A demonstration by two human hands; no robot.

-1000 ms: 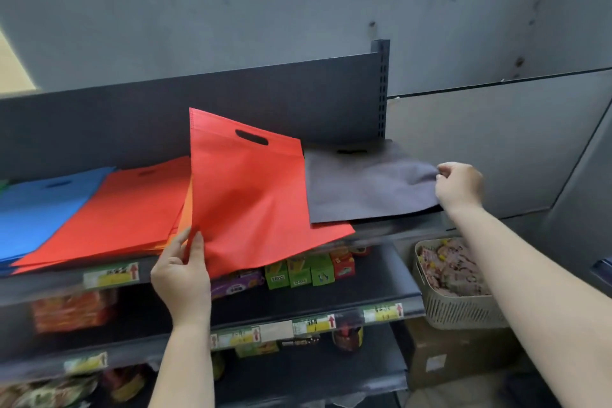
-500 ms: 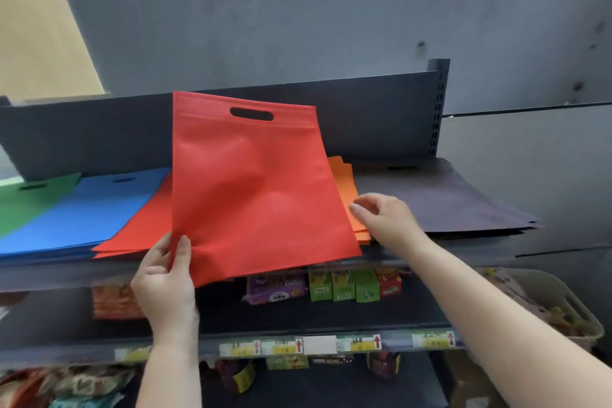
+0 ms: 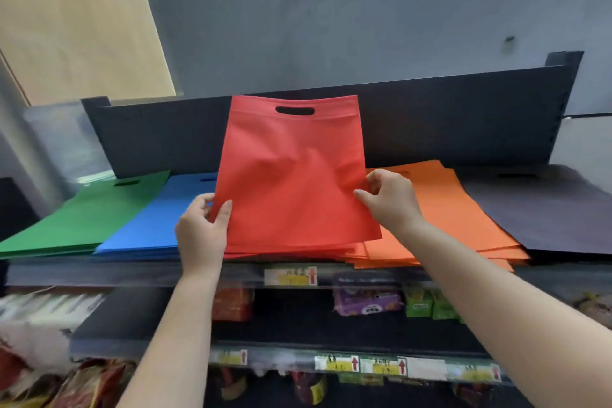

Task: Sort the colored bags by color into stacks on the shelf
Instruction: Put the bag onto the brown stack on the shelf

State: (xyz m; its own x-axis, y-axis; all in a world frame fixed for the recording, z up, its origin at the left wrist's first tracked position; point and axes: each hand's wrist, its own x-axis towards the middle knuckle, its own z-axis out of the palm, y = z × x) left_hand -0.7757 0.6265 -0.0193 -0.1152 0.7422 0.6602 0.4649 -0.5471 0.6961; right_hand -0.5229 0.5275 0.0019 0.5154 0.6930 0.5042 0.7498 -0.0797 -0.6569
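Observation:
A red bag (image 3: pixel 293 175) with a cut-out handle stands tilted up over the red stack on the top shelf (image 3: pixel 132 273). My left hand (image 3: pixel 202 228) grips its lower left edge. My right hand (image 3: pixel 390 197) pinches its right edge. Beside it lie flat stacks: green bags (image 3: pixel 82 215) at far left, blue bags (image 3: pixel 155 222), orange bags (image 3: pixel 453 212) to the right, and dark grey bags (image 3: pixel 546 212) at far right. Only the front edge of the red stack (image 3: pixel 284 252) shows under the held bag.
A dark back panel (image 3: pixel 447 122) closes the shelf behind the bags. Lower shelves hold packaged snacks (image 3: pixel 367 303) and price labels (image 3: pixel 291 276). A grey wall (image 3: pixel 331 10) rises behind.
My right hand left the dark grey bags, crossed the orange stack and took the red bag's right edge. The red bag now stands more upright and centred, held by both hands.

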